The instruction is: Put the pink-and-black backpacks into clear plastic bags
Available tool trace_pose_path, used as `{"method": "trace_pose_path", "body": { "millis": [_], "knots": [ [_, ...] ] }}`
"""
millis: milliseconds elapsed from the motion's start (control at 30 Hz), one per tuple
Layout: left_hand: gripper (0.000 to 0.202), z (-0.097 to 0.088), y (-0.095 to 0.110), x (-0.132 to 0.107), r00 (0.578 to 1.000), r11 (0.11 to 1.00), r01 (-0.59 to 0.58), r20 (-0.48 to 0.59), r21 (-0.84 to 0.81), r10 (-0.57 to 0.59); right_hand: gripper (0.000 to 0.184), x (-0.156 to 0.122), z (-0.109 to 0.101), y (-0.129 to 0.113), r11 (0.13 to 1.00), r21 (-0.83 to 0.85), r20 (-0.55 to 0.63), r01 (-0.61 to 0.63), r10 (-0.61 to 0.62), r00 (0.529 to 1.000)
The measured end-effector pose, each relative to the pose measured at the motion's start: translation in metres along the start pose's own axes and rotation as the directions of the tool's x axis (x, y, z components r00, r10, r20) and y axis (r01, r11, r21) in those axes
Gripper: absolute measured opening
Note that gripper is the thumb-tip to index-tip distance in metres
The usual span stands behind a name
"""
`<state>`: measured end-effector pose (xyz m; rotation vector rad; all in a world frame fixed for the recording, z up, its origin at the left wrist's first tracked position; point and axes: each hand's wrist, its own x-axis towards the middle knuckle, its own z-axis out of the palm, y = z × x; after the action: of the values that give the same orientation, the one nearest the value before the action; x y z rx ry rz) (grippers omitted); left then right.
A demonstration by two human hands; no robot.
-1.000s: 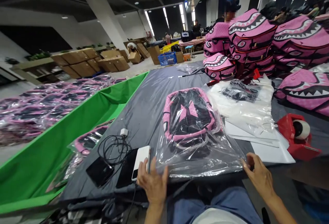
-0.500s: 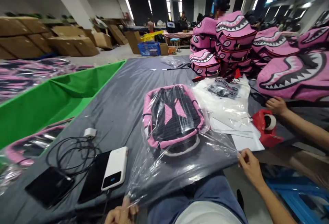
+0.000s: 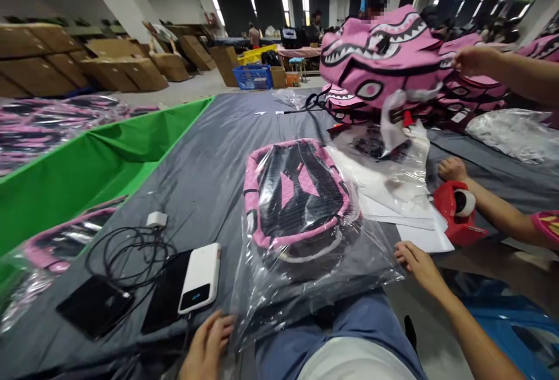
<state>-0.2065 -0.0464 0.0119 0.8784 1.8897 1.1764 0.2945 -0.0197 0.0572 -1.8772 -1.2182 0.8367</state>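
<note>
A pink and black backpack (image 3: 299, 194) lies inside a clear plastic bag (image 3: 314, 278) on the grey table cover (image 3: 227, 135), the bag's open end hanging over the near edge. My left hand (image 3: 207, 345) is at the bag's near left corner, fingers curled against the plastic. My right hand (image 3: 417, 263) rests on the bag's near right corner, fingers bent on the film. A white power bank (image 3: 200, 278) lies just left of the bag.
A co-worker's hand (image 3: 452, 169) touches a red tape dispenser (image 3: 458, 211); their other hand (image 3: 474, 60) lifts a pink shark-mouth backpack (image 3: 379, 60). Black cables (image 3: 126, 249), dark devices (image 3: 94, 307), a green bin (image 3: 87, 176) with bagged packs, and cardboard boxes (image 3: 109, 66) lie left.
Both my hands shifted slightly along the bag's open end, which has settled lower on the table. The co-worker's hands came in, one to the tape dispenser, one lifting a pink backpack off the pile.
</note>
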Motion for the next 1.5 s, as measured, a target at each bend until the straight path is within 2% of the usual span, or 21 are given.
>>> {"method": "trace_pose_path", "body": {
  "millis": [67, 167, 333, 433, 533, 600, 767, 833, 900, 933, 967, 1033, 1100, 1133, 1167, 1200, 1267, 1300, 1400, 1467, 1500],
  "knots": [
    [0.085, 0.013, 0.021, 0.011, 0.994, 0.999, 0.046, 0.094, 0.022, -0.047, 0.06, 0.014, 0.012, -0.01, 0.992, -0.122, 0.029, 0.032, -0.029, 0.999],
    [0.08, 0.03, 0.037, 0.017, 0.991, 1.0, 0.029, 0.132, -0.004, -0.028, 0.063, 0.024, 0.021, -0.017, 0.964, -0.248, 0.007, 0.092, -0.093, 0.996],
    [0.077, 0.044, 0.042, 0.007, 0.996, 0.998, -0.056, 0.072, 0.017, 0.055, 0.062, 0.027, 0.022, -0.021, 0.949, -0.293, -0.002, 0.117, -0.123, 0.992],
    [0.067, 0.047, 0.04, 0.001, 0.992, 0.992, -0.093, 0.095, 0.09, 0.084, 0.059, 0.028, 0.023, -0.026, 0.95, -0.287, 0.002, 0.123, -0.128, 0.992],
    [0.058, 0.044, 0.04, 0.007, 0.991, 0.98, -0.134, 0.036, 0.149, 0.13, 0.057, 0.033, 0.022, -0.028, 0.973, -0.211, -0.015, 0.097, -0.102, 0.995],
    [0.057, 0.041, 0.042, 0.015, 0.992, 0.983, -0.126, -0.005, 0.133, 0.127, 0.058, 0.039, 0.021, -0.026, 0.996, -0.079, -0.023, 0.03, -0.032, 0.999],
    [0.064, 0.032, 0.037, 0.025, 0.984, 0.97, 0.117, 0.159, -0.214, -0.084, 0.064, 0.045, 0.014, -0.007, 0.947, 0.279, 0.129, -0.159, 0.127, 0.983],
    [0.063, 0.019, 0.025, 0.024, 0.99, 0.978, 0.047, 0.137, -0.204, -0.019, 0.068, 0.04, 0.009, 0.006, 0.951, 0.292, 0.066, -0.105, 0.09, 0.994],
    [0.056, 0.001, 0.009, 0.023, 0.97, 0.973, -0.231, 0.082, 0.021, 0.228, 0.068, 0.031, 0.003, 0.019, 0.987, 0.135, -0.082, 0.087, -0.076, 0.994],
    [0.048, -0.007, 0.002, 0.024, 0.913, 0.894, -0.408, 0.082, 0.187, 0.399, 0.064, 0.026, 0.0, 0.026, 0.978, -0.007, -0.14, 0.207, -0.206, 0.968],
    [0.039, -0.014, -0.004, 0.025, 0.815, 0.746, -0.568, 0.114, 0.349, 0.568, 0.058, 0.022, -0.002, 0.031, 0.934, -0.158, -0.17, 0.32, -0.346, 0.923],
    [0.029, -0.02, -0.013, 0.027, 0.542, 0.354, -0.767, 0.247, 0.536, 0.803, 0.04, 0.017, -0.006, 0.039, 0.78, -0.388, -0.165, 0.491, -0.583, 0.795],
    [0.035, -0.019, -0.014, 0.029, 0.295, 0.067, -0.85, 0.366, 0.523, 0.883, 0.022, 0.016, -0.009, 0.041, 0.633, -0.46, -0.138, 0.622, -0.743, 0.655],
    [0.04, -0.017, -0.013, 0.03, 0.212, -0.01, -0.879, 0.409, 0.476, 0.887, 0.018, 0.018, -0.011, 0.039, 0.582, -0.448, -0.116, 0.678, -0.79, 0.602],
    [0.042, -0.015, -0.011, 0.031, 0.164, -0.044, -0.905, 0.443, 0.422, 0.882, 0.018, 0.019, -0.013, 0.036, 0.553, -0.41, -0.086, 0.726, -0.816, 0.572],
    [0.043, -0.013, -0.008, 0.033, 0.155, -0.037, -0.927, 0.471, 0.373, 0.868, 0.021, 0.022, -0.015, 0.032, 0.549, -0.348, -0.052, 0.76, -0.82, 0.569],
    [0.04, -0.013, -0.003, 0.037, 0.213, 0.067, -0.952, 0.49, 0.299, 0.845, 0.022, 0.026, -0.019, 0.021, 0.62, -0.198, -0.008, 0.759, -0.776, 0.631],
    [0.037, -0.015, -0.001, 0.039, 0.282, 0.163, -0.948, 0.477, 0.275, 0.832, 0.023, 0.028, -0.019, 0.015, 0.676, -0.128, -0.014, 0.726, -0.733, 0.68],
    [0.034, -0.018, 0.005, 0.04, 0.544, 0.5, -0.839, 0.372, 0.217, 0.752, 0.035, 0.031, -0.007, -0.002, 0.817, 0.042, -0.124, 0.576, -0.567, 0.814],
    [0.036, -0.015, 0.01, 0.036, 0.681, 0.659, -0.731, 0.249, 0.175, 0.689, 0.046, 0.033, 0.012, -0.012, 0.843, 0.172, -0.254, 0.509, -0.461, 0.85],
    [0.039, -0.011, 0.012, 0.033, 0.729, 0.715, -0.684, 0.167, 0.146, 0.663, 0.049, 0.035, 0.022, -0.018, 0.834, 0.238, -0.334, 0.497, -0.411, 0.848]
  ]
}}
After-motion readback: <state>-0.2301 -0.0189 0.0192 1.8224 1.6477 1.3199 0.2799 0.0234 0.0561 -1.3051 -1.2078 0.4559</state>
